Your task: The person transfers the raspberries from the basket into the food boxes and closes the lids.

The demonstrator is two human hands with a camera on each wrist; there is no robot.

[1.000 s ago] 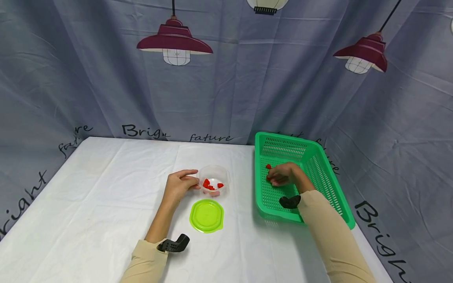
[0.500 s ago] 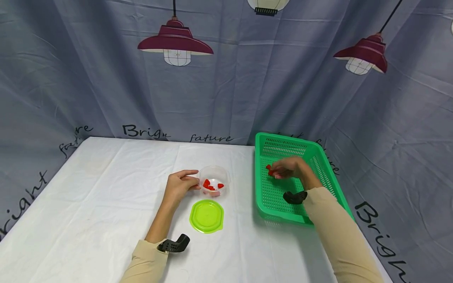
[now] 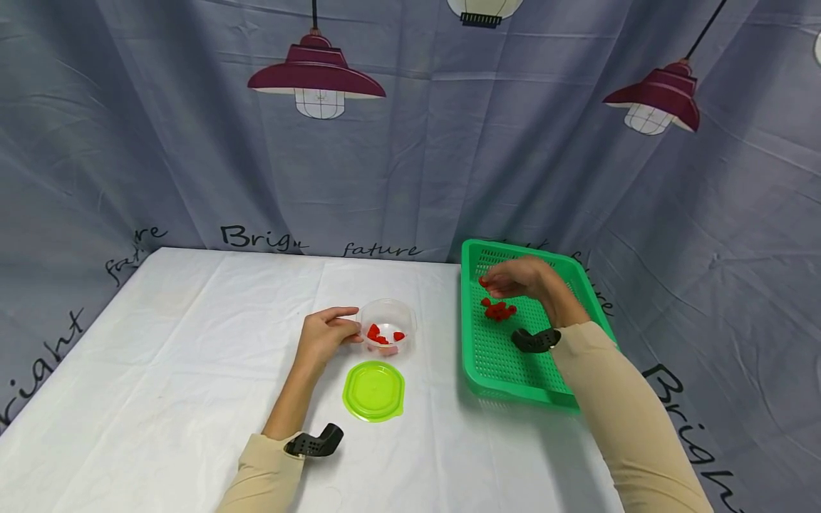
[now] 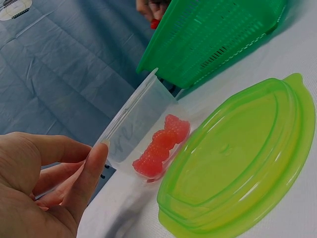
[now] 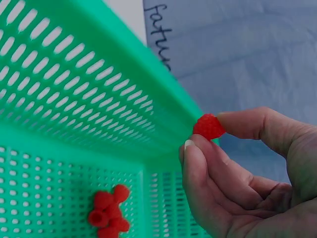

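My right hand [image 3: 518,278] is raised above the back of the green basket [image 3: 470,335]. Between thumb and fingertip it pinches a single red raspberry [image 5: 208,126], plain in the right wrist view. Several more raspberries [image 5: 110,212] lie clustered on the basket floor below. On the table, my left hand [image 3: 326,335] pinches the rim at the left side of a clear plastic container [image 4: 130,130]. Several raspberries [image 4: 159,148] rest on the container's bottom. Its top is uncovered. A lime-green lid [image 3: 374,392] lies flat just in front of the container.
The basket's slotted walls rise around the berries at the table's right side. A white cloth [image 3: 192,356] covers the table. Behind it hangs a grey-blue curtain [image 3: 417,142] printed with lamps and lettering. Each wrist carries a black camera mount [image 3: 316,440].
My right hand has risen from the basket floor, moving toward the basket's back with one raspberry, and the cluster beneath has come into view. The left hand and container have stayed put.
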